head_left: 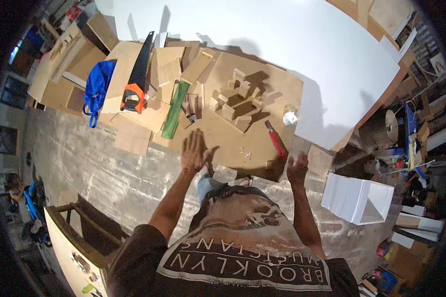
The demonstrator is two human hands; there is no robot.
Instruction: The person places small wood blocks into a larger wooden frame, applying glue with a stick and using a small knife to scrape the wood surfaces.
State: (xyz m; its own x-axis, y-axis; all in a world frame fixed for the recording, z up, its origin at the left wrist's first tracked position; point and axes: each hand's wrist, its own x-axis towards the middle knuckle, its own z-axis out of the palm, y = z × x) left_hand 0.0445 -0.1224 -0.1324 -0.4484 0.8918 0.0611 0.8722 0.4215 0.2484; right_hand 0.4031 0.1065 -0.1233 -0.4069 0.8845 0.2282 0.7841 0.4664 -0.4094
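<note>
Left hand point(193, 151) fingers spread, seemingly empty.

**Packages and labels around our floor**

We see few — and none of them sharply. A white box point(358, 197), open on one side, stands on the concrete to our right. Beyond it, at the right rim, white cartons point(417, 223) lie stacked, too small to tell apart. A blue bag point(97, 89) rests on the plywood at upper left. A small clear tub point(290, 116) with something white inside sits at the board's right edge. Labels, signs and screens — we make out none.
</note>
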